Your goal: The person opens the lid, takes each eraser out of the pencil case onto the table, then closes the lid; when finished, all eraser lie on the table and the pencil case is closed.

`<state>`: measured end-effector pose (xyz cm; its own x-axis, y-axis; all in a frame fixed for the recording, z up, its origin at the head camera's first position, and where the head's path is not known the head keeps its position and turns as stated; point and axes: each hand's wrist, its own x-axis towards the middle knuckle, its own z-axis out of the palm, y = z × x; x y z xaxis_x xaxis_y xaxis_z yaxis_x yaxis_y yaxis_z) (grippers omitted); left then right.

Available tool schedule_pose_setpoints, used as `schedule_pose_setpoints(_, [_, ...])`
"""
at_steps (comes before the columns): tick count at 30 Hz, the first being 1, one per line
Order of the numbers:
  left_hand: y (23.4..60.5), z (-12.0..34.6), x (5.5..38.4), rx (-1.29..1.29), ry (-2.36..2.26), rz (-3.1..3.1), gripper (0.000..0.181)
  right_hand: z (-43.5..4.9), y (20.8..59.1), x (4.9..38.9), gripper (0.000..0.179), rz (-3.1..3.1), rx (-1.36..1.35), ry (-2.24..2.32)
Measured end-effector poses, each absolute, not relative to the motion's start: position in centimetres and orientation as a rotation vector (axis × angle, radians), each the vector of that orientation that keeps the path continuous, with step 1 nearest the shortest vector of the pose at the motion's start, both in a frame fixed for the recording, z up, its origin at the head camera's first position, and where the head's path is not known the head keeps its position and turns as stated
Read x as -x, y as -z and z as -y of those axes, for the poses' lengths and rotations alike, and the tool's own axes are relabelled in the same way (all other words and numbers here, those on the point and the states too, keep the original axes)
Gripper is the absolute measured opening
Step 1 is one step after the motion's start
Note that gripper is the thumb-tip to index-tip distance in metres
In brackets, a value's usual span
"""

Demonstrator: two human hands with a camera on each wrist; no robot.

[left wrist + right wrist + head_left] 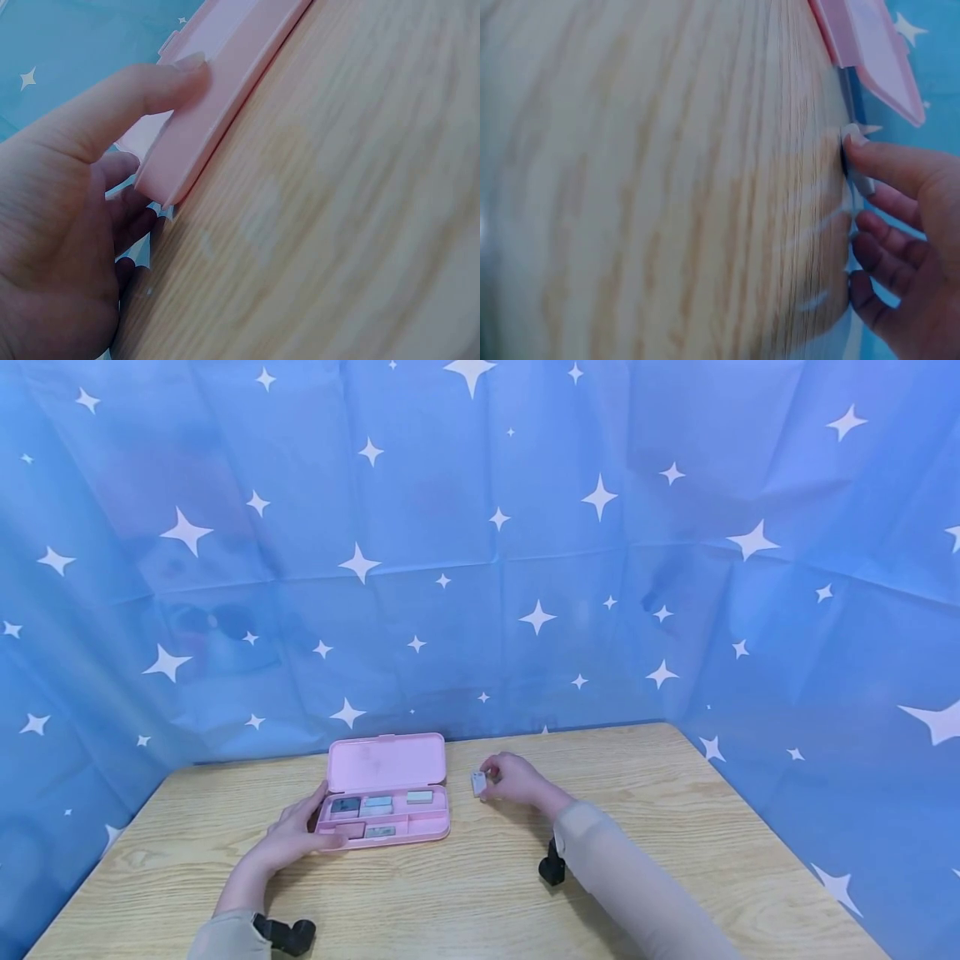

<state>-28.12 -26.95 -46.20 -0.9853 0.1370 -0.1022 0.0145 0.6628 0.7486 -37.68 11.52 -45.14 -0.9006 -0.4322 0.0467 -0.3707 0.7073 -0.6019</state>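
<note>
A pink pencil case [429, 827] lies with its lid [387, 762] raised at the back. My left hand [288, 839] grips its left end, thumb [180, 79] over the front wall and fingers around the side. Between the thumb and fingers of my right hand [517, 779] is a small whitish block [478, 783] that looks like an eraser, held just right of the case. In the case's compartments sit a dark block [345, 805], a pale blue-and-white block [377, 806], a pale green-white one [420, 797], a pink one [350, 831] and a grey one [380, 832].
The case stands toward the back of a wooden table [465, 902]. Behind and beside the table hangs a blue curtain [465, 635] with white stars. Black wrist mounts [552, 864] sit at both sleeve cuffs.
</note>
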Motion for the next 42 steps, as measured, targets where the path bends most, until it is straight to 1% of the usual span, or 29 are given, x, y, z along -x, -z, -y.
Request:
schedule_pose_setpoints(14, [46.2, 27.0, 28.1, -0.12, -1.222, -2.735, 0.113, -11.7, 45.4, 37.9, 0.041, -2.832, 0.668, 0.911])
schedule_pose_setpoints(21, [46.3, 27.0, 28.2, -0.104, -1.23, -2.722, 0.113, -12.0, 44.9, 38.2, 0.055, -2.806, 0.72, 0.906])
schedule_pose_setpoints(23, [46.3, 27.1, 28.2, -0.107, -1.226, -2.723, 0.113, -12.1, 44.5, 38.3, 0.056, -2.794, 0.736, 0.913])
schedule_pose_setpoints(31, [46.2, 27.0, 28.1, -0.129, -1.221, -2.725, 0.113, -11.6, 42.1, 38.3, 0.043, -2.756, 0.775, 0.913])
schedule_pose_setpoints(36, [46.3, 27.1, 28.1, -0.125, -1.212, -2.73, 0.113, -10.3, 40.8, 38.2, 0.039, -2.713, 0.879, 0.845])
schedule_pose_setpoints(42, [46.3, 27.0, 28.1, -0.13, -1.221, -2.732, 0.112, -8.3, 40.2, 38.4, 0.038, -2.63, 1.062, 0.776])
